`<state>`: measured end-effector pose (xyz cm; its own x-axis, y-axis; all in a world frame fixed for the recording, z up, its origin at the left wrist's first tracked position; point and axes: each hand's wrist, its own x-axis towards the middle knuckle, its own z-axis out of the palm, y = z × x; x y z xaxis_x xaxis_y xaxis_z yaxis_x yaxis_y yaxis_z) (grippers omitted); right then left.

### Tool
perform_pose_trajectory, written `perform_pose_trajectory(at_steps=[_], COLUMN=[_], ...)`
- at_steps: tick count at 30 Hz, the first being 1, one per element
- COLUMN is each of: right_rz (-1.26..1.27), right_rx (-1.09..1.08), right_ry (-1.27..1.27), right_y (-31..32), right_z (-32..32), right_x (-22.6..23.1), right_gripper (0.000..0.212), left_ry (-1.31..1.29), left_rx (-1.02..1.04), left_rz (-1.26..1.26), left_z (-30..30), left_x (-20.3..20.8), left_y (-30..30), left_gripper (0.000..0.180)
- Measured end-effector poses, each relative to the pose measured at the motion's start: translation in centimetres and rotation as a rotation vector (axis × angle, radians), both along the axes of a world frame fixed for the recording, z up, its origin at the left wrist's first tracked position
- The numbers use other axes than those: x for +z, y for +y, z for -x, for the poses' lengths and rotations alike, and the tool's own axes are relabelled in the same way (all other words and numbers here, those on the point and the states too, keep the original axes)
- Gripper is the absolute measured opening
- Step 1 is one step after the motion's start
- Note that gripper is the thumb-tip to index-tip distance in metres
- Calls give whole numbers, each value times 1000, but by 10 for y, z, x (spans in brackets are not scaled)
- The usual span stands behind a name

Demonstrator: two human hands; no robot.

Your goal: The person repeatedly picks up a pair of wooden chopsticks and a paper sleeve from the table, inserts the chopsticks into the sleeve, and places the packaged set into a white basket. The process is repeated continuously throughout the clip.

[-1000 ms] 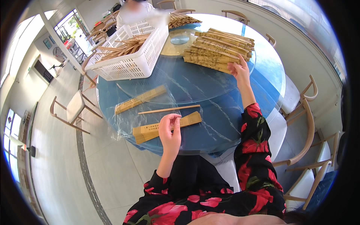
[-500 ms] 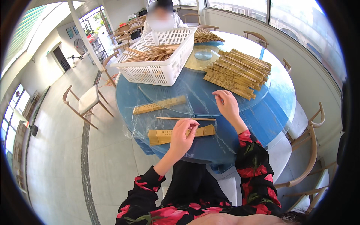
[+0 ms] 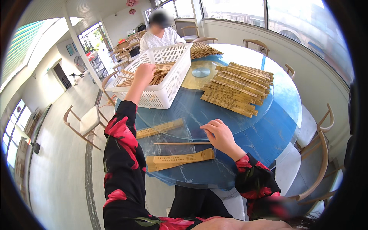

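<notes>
My left hand (image 3: 143, 74) reaches over the near side of a white plastic basket (image 3: 161, 94), its bent fingers among loose wooden chopsticks (image 3: 165, 71). The fingers look closed, but what they grip is hidden. My right hand (image 3: 221, 138) hovers over the table with fingers loosely bent, thumb apart and nothing visible in them. Beside it, a single chopstick (image 3: 180, 143) lies across the glass. Nearer me rest flat gold-brown printed paper sleeves (image 3: 180, 160). Another paper sleeve (image 3: 161, 128) lies farther off, with clear plastic film (image 3: 174, 134) around it.
On the round glass-topped table (image 3: 268, 130), a large stack of gold-brown sleeved chopsticks (image 3: 239, 86) sits at the right. Another pile (image 3: 205, 50) lies behind the basket. Across the table a person (image 3: 161, 34) sits. Wooden chairs (image 3: 90, 119) stand around.
My left hand has left the near paper sleeves and reached forward into the basket. My right hand has come nearer, to the lone chopstick's right end. The view has shifted.
</notes>
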<state>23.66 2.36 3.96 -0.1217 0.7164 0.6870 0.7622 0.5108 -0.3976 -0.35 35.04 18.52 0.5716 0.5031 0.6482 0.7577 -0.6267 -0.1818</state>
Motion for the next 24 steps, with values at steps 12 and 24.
perform_pose_trajectory(at_steps=[12, 24], right_rz=[83, 91], right_rx=[-22, 230], right_ry=[-34, 136], right_y=[-4, -15], right_z=[-13, 21], right_x=[-11, 16], right_gripper=[19, 27], left_ry=[377, -651], left_rx=[302, 190], left_rz=[-19, 402], left_z=[-71, 123], left_x=[-23, -80], left_y=[45, -295], left_gripper=[11, 9])
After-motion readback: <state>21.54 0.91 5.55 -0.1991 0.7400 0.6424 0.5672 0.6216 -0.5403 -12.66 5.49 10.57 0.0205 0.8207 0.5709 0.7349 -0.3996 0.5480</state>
